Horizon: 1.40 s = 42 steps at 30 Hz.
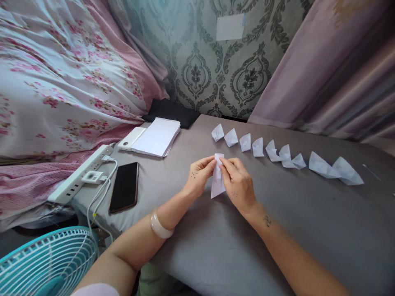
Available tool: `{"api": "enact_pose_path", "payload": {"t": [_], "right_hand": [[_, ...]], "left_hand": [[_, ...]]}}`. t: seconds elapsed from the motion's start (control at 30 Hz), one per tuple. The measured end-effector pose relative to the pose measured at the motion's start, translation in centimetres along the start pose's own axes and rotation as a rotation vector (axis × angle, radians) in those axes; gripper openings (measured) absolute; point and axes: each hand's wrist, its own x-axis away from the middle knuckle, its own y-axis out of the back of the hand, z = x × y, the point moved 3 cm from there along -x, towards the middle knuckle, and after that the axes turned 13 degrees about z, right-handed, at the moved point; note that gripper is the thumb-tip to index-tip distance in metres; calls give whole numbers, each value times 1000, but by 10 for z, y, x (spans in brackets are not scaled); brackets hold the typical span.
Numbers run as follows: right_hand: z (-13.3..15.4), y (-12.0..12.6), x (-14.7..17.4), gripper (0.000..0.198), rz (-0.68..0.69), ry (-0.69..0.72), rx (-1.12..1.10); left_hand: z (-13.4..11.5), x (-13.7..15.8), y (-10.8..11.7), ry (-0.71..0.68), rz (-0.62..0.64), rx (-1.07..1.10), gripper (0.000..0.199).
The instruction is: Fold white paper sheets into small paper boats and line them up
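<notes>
Between my two hands is a folded piece of white paper, narrow at the top and wider at its slanted lower end. My left hand pinches its upper left edge between thumb and fingers. On the other side, my right hand grips the upper right edge, its fingers covering part of the folds. The paper is held up a little over the grey cloth surface. Beyond my hands runs a row of several folded white paper boats, the larger paper boats being at the right end.
At the left back lies a stack of white paper against a white box-like device and a black flat item. Nearer are a phone, a power strip with cables, and a teal fan below the edge.
</notes>
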Motion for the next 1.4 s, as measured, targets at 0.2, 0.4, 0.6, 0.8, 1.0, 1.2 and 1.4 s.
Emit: {"api": "enact_pose_path", "payload": {"t": [0.2,0.4,0.6,0.8,1.0,1.2,1.4], "right_hand": [[1,3,-4,28,-12,-52,-86],[-1,12,-12,17,-20,-169,-229],[-7,13,-16,15,69,-244,-298],[-6,15,-17,19,123,-267,-264],[-7,17,-19,22,129,-248,-273],[-11,15,-20,24,161,-331,-429],[-15,13,-20,25,193,-333,-446]], "left_hand": [[-1,1,-3,-5,3,0,31],[-7,5,-10,14,33,-70,32],[-8,7,-13,-5,56,-107,31],[-7,7,-13,-27,40,-108,28],[-9,8,-15,-33,33,-127,29],[-6,7,-11,59,53,-42,30],[-5,5,-9,69,44,15,27]]}}
